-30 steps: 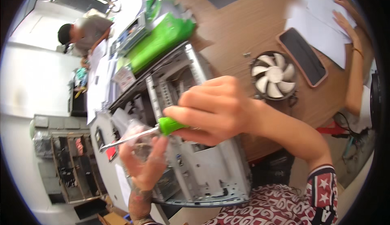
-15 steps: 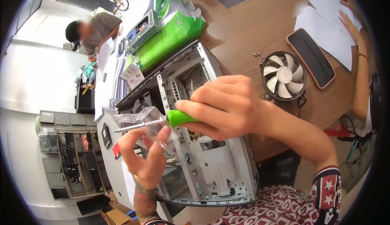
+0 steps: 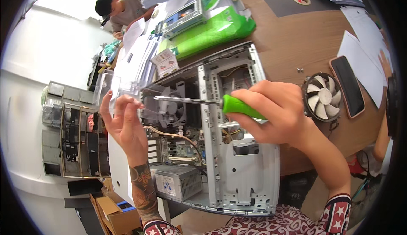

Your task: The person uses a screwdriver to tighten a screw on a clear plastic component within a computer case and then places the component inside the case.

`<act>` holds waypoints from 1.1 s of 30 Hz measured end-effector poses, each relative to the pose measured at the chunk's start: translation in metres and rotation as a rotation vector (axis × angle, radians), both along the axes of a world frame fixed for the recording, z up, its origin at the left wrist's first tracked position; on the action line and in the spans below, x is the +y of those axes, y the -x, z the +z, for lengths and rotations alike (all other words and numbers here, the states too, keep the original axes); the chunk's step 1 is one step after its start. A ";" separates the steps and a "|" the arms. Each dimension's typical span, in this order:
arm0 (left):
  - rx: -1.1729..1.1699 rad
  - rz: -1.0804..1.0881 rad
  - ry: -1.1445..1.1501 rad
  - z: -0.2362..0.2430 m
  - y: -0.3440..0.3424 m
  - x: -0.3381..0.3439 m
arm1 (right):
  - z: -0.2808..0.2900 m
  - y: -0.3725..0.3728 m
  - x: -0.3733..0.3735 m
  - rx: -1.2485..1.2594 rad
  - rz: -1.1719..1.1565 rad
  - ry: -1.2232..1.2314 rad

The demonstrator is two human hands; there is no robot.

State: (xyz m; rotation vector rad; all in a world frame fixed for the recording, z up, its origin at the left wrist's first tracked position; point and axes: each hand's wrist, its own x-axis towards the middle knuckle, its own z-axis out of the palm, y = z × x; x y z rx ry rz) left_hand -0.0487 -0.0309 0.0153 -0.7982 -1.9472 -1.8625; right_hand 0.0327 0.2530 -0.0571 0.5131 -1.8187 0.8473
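Note:
My right hand [image 3: 280, 114] is closed round the green handle of a screwdriver [image 3: 242, 107], whose bare shaft points left above an opened computer case [image 3: 237, 184]. To its left, my raised left hand [image 3: 127, 127] has bent fingers on a clear plastic package [image 3: 111, 82], which is see-through and partly blurred. The screwdriver tip is close to the left fingertips but apart from them. Inside the case lie a dark fan, a circuit board [image 3: 184, 148] with cables, and a power supply [image 3: 176, 182].
A loose fan [image 3: 324, 97] lies right of the case, beside a phone [image 3: 348, 86] and small screws [image 3: 300, 70]. Behind the case are a green plastic bag [image 3: 216, 35], a metal drive bay [image 3: 184, 18] and papers [image 3: 137, 61]. Another person [image 3: 127, 12] works at the far left.
The screwdriver has been drawn right, out of the clear package it overlapped. My left hand has moved left and up with the package. The whole view has shifted.

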 end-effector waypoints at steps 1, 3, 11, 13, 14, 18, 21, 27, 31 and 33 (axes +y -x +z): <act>-0.061 -0.030 -0.057 0.002 -0.004 0.002 | 0.001 0.000 -0.001 -0.017 -0.001 -0.025; -0.120 -0.055 -0.131 -0.001 -0.010 0.012 | 0.001 -0.002 -0.002 -0.019 0.018 -0.029; -0.359 -0.377 -0.205 0.000 -0.015 0.010 | 0.002 -0.002 -0.004 -0.073 0.032 -0.039; -0.399 -0.306 -0.239 -0.006 -0.012 0.003 | 0.002 -0.004 -0.002 -0.100 0.049 -0.060; -0.397 -0.302 -0.240 -0.006 -0.012 0.004 | 0.003 -0.005 0.000 -0.129 0.059 -0.085; -0.424 -0.304 -0.119 0.002 -0.016 0.012 | 0.004 -0.006 0.000 -0.146 0.069 -0.075; -0.398 -0.290 -0.137 0.000 -0.017 0.018 | 0.002 -0.008 0.005 -0.160 0.048 -0.086; 0.093 -0.047 0.067 0.001 -0.014 0.002 | -0.002 0.003 -0.004 -0.080 0.026 -0.008; 0.685 0.045 0.610 0.004 -0.021 0.008 | -0.001 0.002 -0.001 -0.089 0.028 0.167; 0.816 0.027 0.817 0.005 -0.027 0.020 | -0.006 0.006 0.003 -0.097 0.000 0.222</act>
